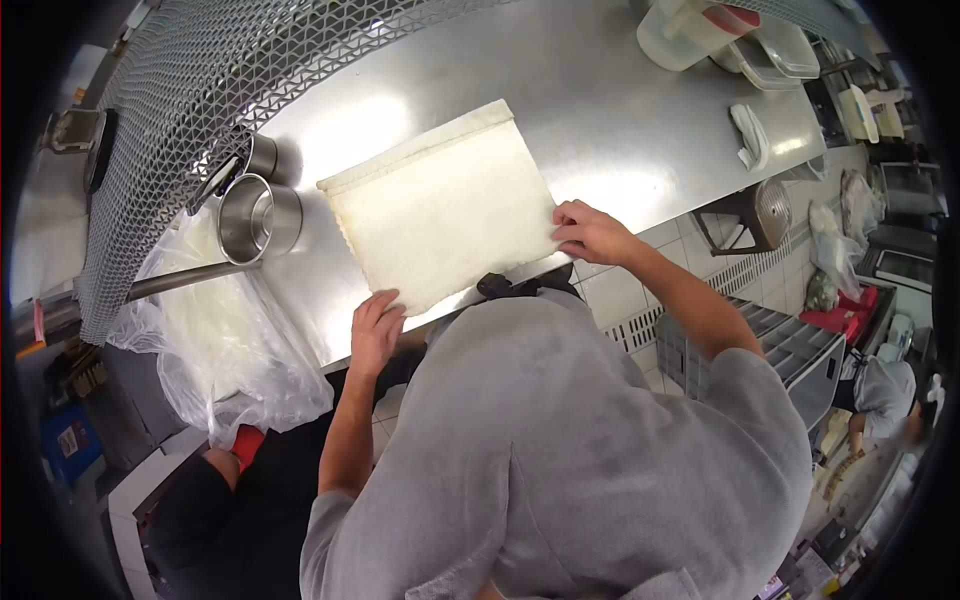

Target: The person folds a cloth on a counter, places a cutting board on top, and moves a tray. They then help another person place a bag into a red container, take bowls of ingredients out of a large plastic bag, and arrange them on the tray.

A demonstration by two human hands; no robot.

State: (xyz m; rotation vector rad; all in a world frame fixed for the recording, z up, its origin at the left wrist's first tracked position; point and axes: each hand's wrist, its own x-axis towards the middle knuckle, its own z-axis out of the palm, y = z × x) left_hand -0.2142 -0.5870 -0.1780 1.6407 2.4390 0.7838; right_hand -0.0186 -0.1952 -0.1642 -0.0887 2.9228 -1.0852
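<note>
And there lay the pale sheet [445, 215], flat on the steel table [590, 105] right in front of the grey-shirted person, its near long side along the table's front edge, its long axis running from eight o'clock to two! The left hand [376, 328] was at seven o'clock from the sheet's middle, fingertips on the near corner, fingers only slightly apart; whether the thumb pinched underneath, I couldn't tell. Over to the right hand [597, 238], between three and four: fingers curled, tips touching the short side, the grip beneath again hidden.

And what a look at that sheet: creamy white, broad and smooth, its left side rough and yellowish, a narrow folded-looking band [420, 150] along the far side, facing eleven o'clock. Farther out, a plastic bag [225, 350] bulged at eight, a steel pot [286, 222] stood at nine, and away at two, a translucent container [662, 38] sat near the table's far end!
</note>
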